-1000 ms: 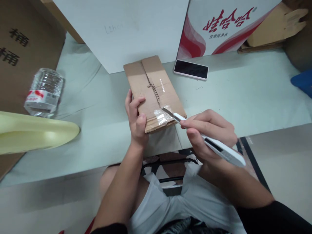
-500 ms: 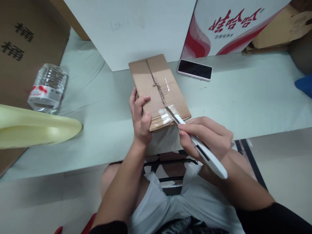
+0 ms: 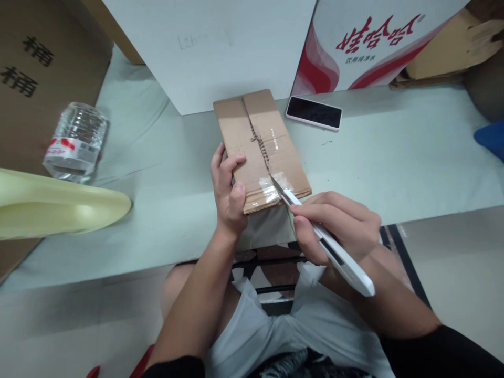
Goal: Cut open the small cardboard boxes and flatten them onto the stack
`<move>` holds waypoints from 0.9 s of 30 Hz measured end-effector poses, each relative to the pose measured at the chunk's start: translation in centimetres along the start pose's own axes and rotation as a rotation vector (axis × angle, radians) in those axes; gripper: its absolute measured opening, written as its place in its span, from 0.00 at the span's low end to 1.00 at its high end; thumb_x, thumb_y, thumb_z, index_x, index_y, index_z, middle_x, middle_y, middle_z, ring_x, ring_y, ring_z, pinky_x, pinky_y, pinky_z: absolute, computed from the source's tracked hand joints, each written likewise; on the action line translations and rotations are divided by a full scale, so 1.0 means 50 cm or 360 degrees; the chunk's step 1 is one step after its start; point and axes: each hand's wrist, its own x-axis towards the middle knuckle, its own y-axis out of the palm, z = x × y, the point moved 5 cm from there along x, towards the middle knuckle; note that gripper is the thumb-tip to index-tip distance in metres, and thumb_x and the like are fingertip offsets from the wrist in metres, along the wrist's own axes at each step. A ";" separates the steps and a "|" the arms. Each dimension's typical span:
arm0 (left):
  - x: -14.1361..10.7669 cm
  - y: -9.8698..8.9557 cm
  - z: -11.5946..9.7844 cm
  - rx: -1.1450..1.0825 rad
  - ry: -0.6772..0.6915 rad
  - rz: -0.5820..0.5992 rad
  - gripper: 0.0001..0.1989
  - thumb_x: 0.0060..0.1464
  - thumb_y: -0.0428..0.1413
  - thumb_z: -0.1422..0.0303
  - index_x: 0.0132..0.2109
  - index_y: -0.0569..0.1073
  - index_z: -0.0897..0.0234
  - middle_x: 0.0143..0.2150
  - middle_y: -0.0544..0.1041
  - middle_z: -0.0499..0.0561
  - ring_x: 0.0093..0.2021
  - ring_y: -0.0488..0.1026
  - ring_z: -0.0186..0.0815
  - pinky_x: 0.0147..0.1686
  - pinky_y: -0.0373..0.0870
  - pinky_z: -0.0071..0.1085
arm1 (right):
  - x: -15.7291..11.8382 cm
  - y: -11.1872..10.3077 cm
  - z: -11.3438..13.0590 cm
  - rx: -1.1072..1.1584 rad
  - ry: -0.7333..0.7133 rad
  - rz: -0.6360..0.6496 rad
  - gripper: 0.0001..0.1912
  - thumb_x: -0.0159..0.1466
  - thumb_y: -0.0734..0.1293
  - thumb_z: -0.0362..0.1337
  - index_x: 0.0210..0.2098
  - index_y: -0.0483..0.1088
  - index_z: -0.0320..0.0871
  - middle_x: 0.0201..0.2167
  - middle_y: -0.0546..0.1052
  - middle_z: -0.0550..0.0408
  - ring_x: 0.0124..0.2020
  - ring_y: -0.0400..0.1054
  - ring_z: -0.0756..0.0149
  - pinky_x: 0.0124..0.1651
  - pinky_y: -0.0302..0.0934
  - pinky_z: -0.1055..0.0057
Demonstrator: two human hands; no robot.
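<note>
A flat brown cardboard box (image 3: 258, 142) is held tilted over the table's front part. Its middle seam is ragged, and clear tape shows at its near end. My left hand (image 3: 230, 189) grips the box's left edge, thumb on top and fingers along the side. In my right hand (image 3: 338, 226) is a white utility knife (image 3: 344, 262) with its blade out. The blade's tip touches the box at the seam, beside the tape.
A phone (image 3: 314, 113) lies right of the box on the green-covered table (image 3: 394, 157). Behind stand a white panel (image 3: 228, 47) and a red-and-white carton (image 3: 366, 47). A plastic bottle (image 3: 76, 142) and a pale yellow object (image 3: 66, 207) are at left.
The cardboard box has shifted slightly right, with my left hand on it. My right hand and the knife have moved a little right and down.
</note>
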 end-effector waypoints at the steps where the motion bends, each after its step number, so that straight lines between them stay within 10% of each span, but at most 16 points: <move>1: 0.000 0.000 0.000 0.0016 -0.0006 -0.0004 0.25 0.68 0.47 0.45 0.59 0.74 0.53 0.72 0.65 0.55 0.76 0.58 0.53 0.73 0.60 0.50 | 0.000 -0.005 0.005 -0.0024 0.0070 0.0099 0.06 0.66 0.69 0.28 0.36 0.76 0.45 0.27 0.79 0.54 0.28 0.76 0.68 0.31 0.73 0.69; 4: 0.001 -0.001 0.002 0.0053 -0.0027 -0.0002 0.26 0.68 0.46 0.43 0.59 0.74 0.54 0.72 0.66 0.56 0.76 0.59 0.53 0.73 0.60 0.52 | 0.000 -0.015 0.016 -0.0091 0.0152 0.0305 0.06 0.66 0.69 0.28 0.38 0.76 0.44 0.29 0.79 0.53 0.30 0.77 0.66 0.34 0.74 0.68; 12: -0.001 -0.001 0.002 0.0022 -0.0042 0.0007 0.25 0.68 0.46 0.44 0.59 0.74 0.53 0.71 0.66 0.56 0.76 0.58 0.53 0.73 0.59 0.51 | 0.000 0.004 -0.002 0.0055 -0.0030 -0.0009 0.06 0.64 0.67 0.28 0.32 0.73 0.44 0.22 0.73 0.59 0.21 0.68 0.72 0.23 0.64 0.73; 17: 0.004 -0.002 -0.001 -0.0016 -0.0008 0.0021 0.23 0.69 0.47 0.47 0.59 0.74 0.53 0.67 0.70 0.54 0.76 0.58 0.52 0.72 0.60 0.49 | 0.003 -0.023 0.017 -0.0032 0.0231 0.0371 0.07 0.66 0.67 0.28 0.34 0.74 0.43 0.27 0.77 0.55 0.29 0.75 0.68 0.33 0.72 0.69; 22: 0.002 0.002 0.010 -0.0048 -0.0029 0.0009 0.24 0.68 0.48 0.46 0.60 0.74 0.51 0.68 0.69 0.54 0.77 0.57 0.52 0.73 0.59 0.50 | 0.006 -0.035 0.021 0.0027 0.0234 0.0292 0.07 0.67 0.66 0.29 0.33 0.74 0.45 0.26 0.76 0.56 0.27 0.74 0.67 0.30 0.71 0.68; 27: 0.006 -0.008 -0.014 -0.0032 0.0279 -0.0070 0.37 0.58 0.50 0.34 0.66 0.70 0.47 0.75 0.59 0.53 0.79 0.54 0.56 0.77 0.52 0.55 | 0.001 -0.029 0.010 0.0020 0.0231 0.0267 0.07 0.68 0.66 0.30 0.36 0.75 0.45 0.29 0.79 0.54 0.31 0.77 0.67 0.34 0.74 0.69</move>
